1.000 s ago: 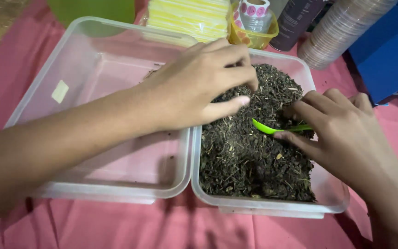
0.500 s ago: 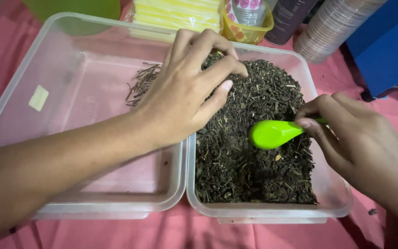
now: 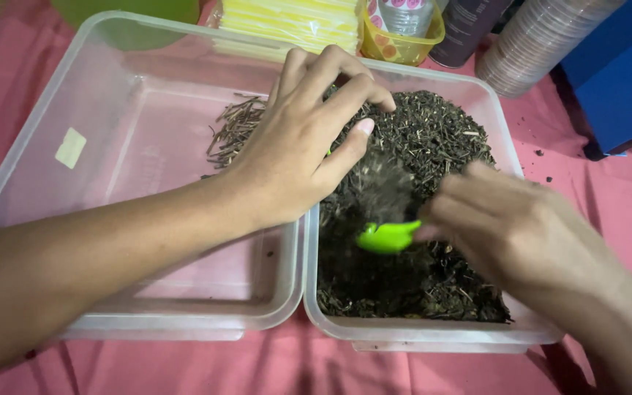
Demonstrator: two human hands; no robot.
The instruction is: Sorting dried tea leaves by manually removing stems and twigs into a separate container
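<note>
Head view shows your right hand [image 3: 521, 234] gripping a green scoop [image 3: 388, 237] by its handle, fingers closed around it, over the right tub [image 3: 433, 333] of dark dried leaves [image 3: 433, 146]. Half a second ago the scoop sat higher and clear in your fingers; now it is low, at the surface near the middle of the tub, and a blurred clump of leaves hangs just above it, so you look to be stirring or tossing the leaves rather than lifting a load out. Your left hand [image 3: 305, 150] has shifted a little: it reaches across the wall between the two tubs, fingers curled narrow with thumb and fingertips close together above the back of the leaf pile; whether they pinch anything I cannot tell. The left tub [image 3: 60, 95] holds only a small heap of pale twigs [image 3: 232, 128] near its far right corner. Both tubs sit on a pink cloth [image 3: 184, 366].
</note>
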